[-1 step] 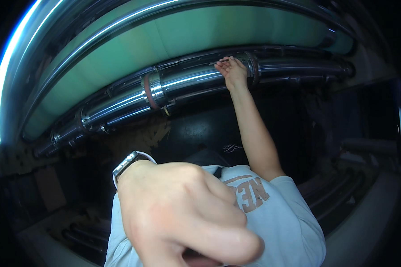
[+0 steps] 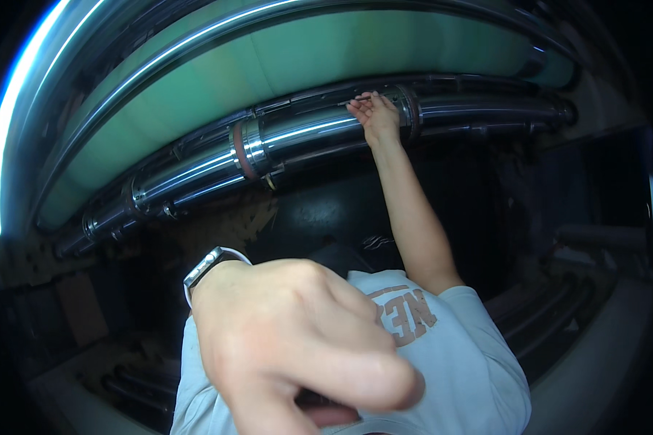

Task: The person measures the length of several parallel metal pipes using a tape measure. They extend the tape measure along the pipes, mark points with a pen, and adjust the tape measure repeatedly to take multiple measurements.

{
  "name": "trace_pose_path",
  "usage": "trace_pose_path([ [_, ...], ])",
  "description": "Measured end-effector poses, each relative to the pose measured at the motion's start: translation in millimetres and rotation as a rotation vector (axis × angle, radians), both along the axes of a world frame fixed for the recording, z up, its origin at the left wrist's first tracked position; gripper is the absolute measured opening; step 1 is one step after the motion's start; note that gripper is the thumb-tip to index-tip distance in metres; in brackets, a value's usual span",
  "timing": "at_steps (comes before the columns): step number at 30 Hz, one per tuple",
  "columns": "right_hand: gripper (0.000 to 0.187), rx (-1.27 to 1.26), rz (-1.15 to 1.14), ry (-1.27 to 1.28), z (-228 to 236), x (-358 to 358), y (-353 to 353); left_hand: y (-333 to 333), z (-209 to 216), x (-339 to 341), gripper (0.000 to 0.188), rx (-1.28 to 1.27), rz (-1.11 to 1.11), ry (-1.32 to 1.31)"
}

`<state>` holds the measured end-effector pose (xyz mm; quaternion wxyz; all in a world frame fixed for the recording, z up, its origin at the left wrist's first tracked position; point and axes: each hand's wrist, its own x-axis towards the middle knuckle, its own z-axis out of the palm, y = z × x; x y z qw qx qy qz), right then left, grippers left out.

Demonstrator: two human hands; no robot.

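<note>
My right hand (image 2: 379,122) reaches forward to a shiny metal roller shaft (image 2: 312,127), just left of a dark collar (image 2: 412,109) around it. Its fingertips pinch a thin rod (image 2: 353,102), which lies along the top of the shaft; what kind of tool it is does not show. Close in front of my chest is my left hand (image 2: 290,341), large in the picture, back upward and fingers curled. Whatever those fingers may hold is hidden. A silver watch (image 2: 204,267) on a pale strap sits on the left wrist.
Beyond the shaft runs a wide green cylinder or belt (image 2: 305,54) with a metal bar (image 2: 196,45) across it. A reddish ring with metal collar (image 2: 245,148) sits farther left on the shaft. A bright light strip (image 2: 7,138) shows at far left. Dark floor lies below.
My right hand has shifted very slightly left along the shaft with the thin rod. My left hand has moved a little left.
</note>
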<state>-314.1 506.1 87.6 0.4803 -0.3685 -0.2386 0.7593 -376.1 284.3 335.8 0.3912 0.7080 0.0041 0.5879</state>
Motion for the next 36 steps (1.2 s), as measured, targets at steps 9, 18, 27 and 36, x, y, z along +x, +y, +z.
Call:
trace_pose_path([
  [9,0.024,0.056,0.025,-0.110,-5,9,-14,-3,-46,-12,0.050,-0.385,0.286,0.078],
  [18,0.025,0.053,0.046,-0.061,-9,23,-17,22,-128,-19,0.023,-1.229,0.305,-0.824],
  [27,0.028,-0.036,-0.045,0.018,-5,-16,0,24,-139,-11,0.023,-1.235,0.305,-0.986],
  [36,0.037,-0.209,-0.093,0.414,-4,-24,-15,19,-153,-14,0.025,-1.146,0.119,-1.108],
])
